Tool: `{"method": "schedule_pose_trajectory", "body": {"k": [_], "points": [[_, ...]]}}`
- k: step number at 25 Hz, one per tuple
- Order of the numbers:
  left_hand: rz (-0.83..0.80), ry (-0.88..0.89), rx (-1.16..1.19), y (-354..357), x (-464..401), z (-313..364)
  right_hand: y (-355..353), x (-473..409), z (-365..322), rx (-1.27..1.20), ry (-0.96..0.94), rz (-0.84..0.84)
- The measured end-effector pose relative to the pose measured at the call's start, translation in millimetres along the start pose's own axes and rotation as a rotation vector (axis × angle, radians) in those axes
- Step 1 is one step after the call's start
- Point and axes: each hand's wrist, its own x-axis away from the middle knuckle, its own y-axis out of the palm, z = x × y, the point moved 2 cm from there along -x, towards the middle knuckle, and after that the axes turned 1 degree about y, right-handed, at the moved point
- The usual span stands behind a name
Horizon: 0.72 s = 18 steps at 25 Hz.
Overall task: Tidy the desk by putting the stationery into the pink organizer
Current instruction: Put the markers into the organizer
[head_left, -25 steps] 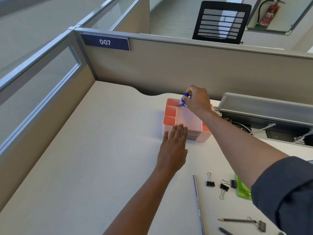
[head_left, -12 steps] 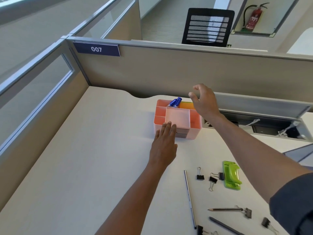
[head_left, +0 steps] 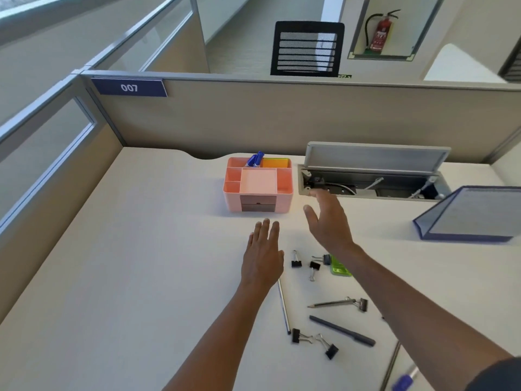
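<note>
Clips (head_left: 296,261) and pens (head_left: 342,330) lie near organizer (head_left: 258,184).

Pink organizer (head_left: 258,190) upright, blue pens (head_left: 255,159) inside

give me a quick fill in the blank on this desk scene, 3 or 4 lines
1. The pens with blue caps stand in the ____ organizer.
2. The sign on the partition reads ____.
3. The right hand holds ____.
4. The left hand lies flat, with its fingers pointing toward the ____.

Missing words: pink; 007; nothing; organizer
</note>
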Motion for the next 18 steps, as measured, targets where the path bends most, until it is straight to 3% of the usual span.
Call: {"method": "schedule_pose_trajectory", "body": {"k": [6,18], "points": [[-0.03,0.031,0.078,28.6,54.6,40.9,-24.5,98.3,23.5,-0.015,0.06,-0.022],[-0.074,0.341,0.052,91.2,140.4,143.6,-107.6,258.2,86.8,-0.054,0.389,0.028]]}}
